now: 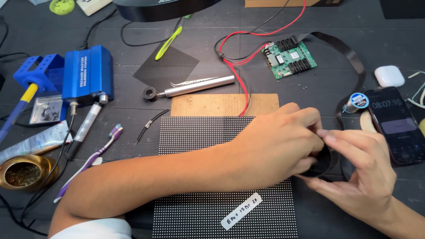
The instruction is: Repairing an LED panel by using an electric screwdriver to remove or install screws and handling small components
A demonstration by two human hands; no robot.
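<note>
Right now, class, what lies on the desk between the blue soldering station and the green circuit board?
In the head view, between the blue soldering station and the green circuit board lie a black mesh square, a yellow-green tool and a silver metal cylinder.

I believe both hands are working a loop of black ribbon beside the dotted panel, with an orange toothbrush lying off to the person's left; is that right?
Not quite: in the head view the toothbrush is purple, not orange. The rest holds: the left hand and right hand work the black ribbon beside the dotted panel.
</note>
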